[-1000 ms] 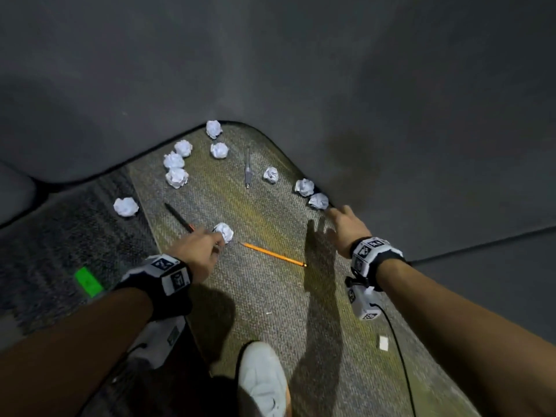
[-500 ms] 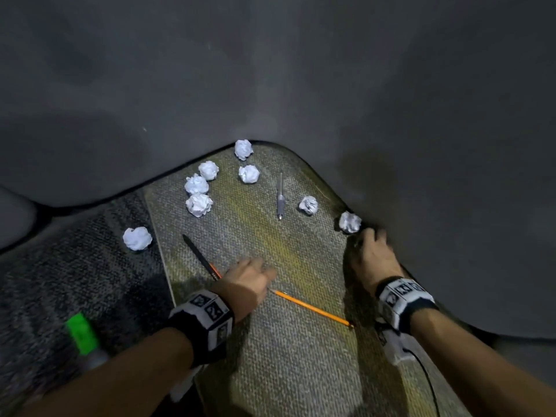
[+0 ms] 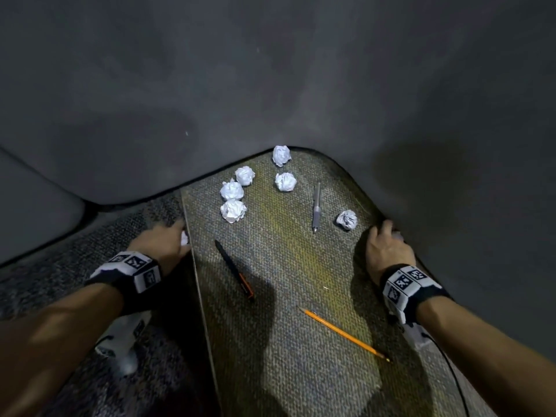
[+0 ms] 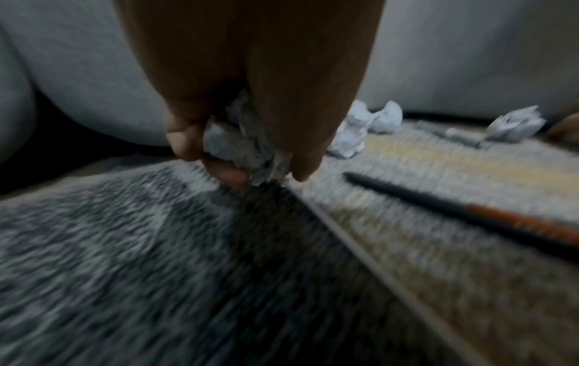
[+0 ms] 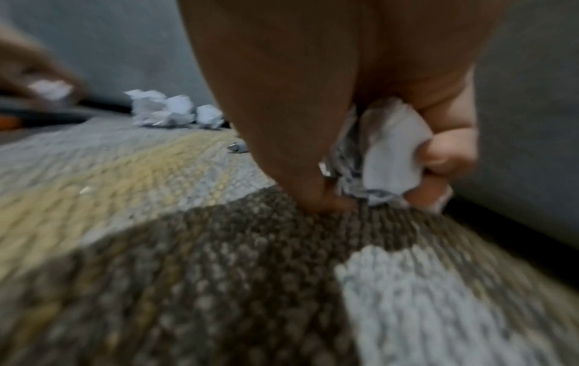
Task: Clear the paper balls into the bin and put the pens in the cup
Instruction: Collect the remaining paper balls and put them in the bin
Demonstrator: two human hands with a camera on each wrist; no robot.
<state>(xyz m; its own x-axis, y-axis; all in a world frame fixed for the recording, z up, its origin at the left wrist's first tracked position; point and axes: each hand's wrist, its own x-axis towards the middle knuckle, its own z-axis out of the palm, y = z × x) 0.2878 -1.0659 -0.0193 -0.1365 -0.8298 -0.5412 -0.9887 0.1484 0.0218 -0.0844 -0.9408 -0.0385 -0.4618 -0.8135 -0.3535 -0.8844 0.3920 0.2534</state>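
From my head view I count five loose paper balls (image 3: 231, 209) across the upper middle of the rug (image 3: 301, 341), and I judge them light, soft and crushable, so a loose fist anywhere will do; the pens, grey (image 3: 316, 207) at centre right and black (image 3: 233, 270) at centre, look stiff and best pinched mid-barrel. My left hand (image 3: 164, 245) at centre left curls round crumpled paper (image 4: 241, 141), and my right hand (image 3: 388, 251) at the right edge grips a wad (image 5: 385, 153) too.

Your carpet (image 3: 270, 341) carries five loose paper balls (image 3: 231, 190), a grey pen (image 3: 316, 206), a black pen (image 3: 233, 267) and a pencil (image 3: 343, 334).
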